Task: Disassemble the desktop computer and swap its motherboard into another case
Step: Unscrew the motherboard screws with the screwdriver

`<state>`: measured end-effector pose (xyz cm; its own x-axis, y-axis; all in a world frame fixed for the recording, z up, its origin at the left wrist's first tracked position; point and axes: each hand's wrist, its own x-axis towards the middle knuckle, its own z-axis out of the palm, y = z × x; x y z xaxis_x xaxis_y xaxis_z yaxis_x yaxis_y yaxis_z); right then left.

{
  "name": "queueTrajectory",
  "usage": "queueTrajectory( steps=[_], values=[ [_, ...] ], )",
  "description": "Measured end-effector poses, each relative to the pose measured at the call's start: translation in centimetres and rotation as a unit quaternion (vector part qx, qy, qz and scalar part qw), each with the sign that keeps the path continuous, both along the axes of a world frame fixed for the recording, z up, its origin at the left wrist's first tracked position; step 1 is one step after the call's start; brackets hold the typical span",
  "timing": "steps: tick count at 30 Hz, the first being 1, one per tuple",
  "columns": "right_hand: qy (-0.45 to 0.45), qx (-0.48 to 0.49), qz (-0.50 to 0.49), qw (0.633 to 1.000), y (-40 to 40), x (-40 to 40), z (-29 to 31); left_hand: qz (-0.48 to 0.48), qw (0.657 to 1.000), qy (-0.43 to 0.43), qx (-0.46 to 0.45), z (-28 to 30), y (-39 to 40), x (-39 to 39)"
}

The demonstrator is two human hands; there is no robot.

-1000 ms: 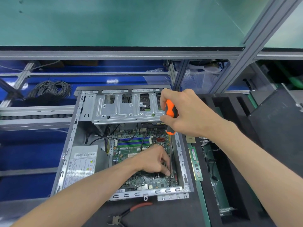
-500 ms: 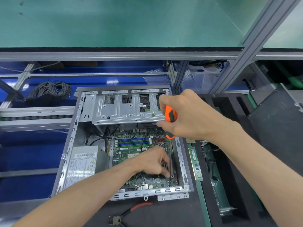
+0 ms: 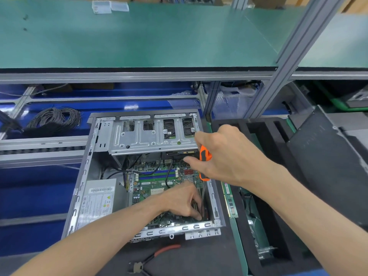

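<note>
Since the earlier frame the right hand [image 3: 225, 156] has shifted slightly lower over the open grey metal computer case [image 3: 83, 176], still wrapped around the orange-and-black-handled screwdriver [image 3: 204, 162], whose shaft points down to the case's near right corner. The left hand [image 3: 181, 202] reaches in from below, fingers curled with their tips pressed on the board beside the screwdriver tip; whether they pinch anything I cannot tell. Red-handled pliers [image 3: 153, 257] lie in front of the case, a black foam tray [image 3: 278, 216] to its right. The green motherboard [image 3: 159, 180] sits inside the case, cables crossing it, partly hidden by the left hand
</note>
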<state>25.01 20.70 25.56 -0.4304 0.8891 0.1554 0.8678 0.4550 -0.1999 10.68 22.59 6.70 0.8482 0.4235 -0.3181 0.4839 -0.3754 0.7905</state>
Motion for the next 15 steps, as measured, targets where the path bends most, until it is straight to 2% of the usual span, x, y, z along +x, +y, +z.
queueTrajectory(
  steps=[6,9,15],
  values=[
    [0.065,-0.004,0.002,0.998,-2.4,0.3,0.2,-0.031,0.998,0.034,0.05,0.6,-0.9,0.3],
    [0.086,-0.038,0.005,0.996,-3.6,0.2,0.9,-0.04,0.995,0.048,0.081,1.2,-1.1,0.6],
    [0.066,-0.126,0.048,0.989,-5.2,-0.4,2.6,-0.1,0.964,0.168,0.18,1.9,-1.4,0.9]
  ],
)
